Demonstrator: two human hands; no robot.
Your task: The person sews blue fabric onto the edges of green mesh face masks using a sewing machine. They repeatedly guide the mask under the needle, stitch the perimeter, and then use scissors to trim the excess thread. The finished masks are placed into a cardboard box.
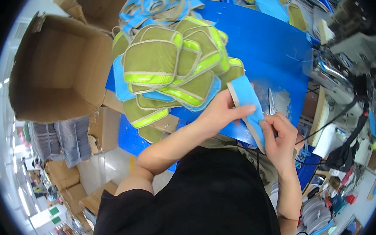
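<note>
A blue fabric strip with a light grey edge (246,93) slants between my hands over the near edge of the blue table (278,45). My left hand (221,111) pinches it around the middle, thumb on top and fingers underneath. Lower down, my right hand (279,135) grips the strip's near end between thumb and fingers. To the left lies a heap of olive mesh pads (150,61) with bright yellow-green bands, some showing blue backing. Just beyond my right hand, a slim metal tool (271,101), perhaps snips, rests on the table amid scraps.
An open cardboard box (62,64) stands at the left, above bundled grey stacks (72,138). Tangled blue and grey strips (158,8) lie behind the pads. What looks like a sewing machine (335,68) borders the table at right, with a black cable hanging nearby.
</note>
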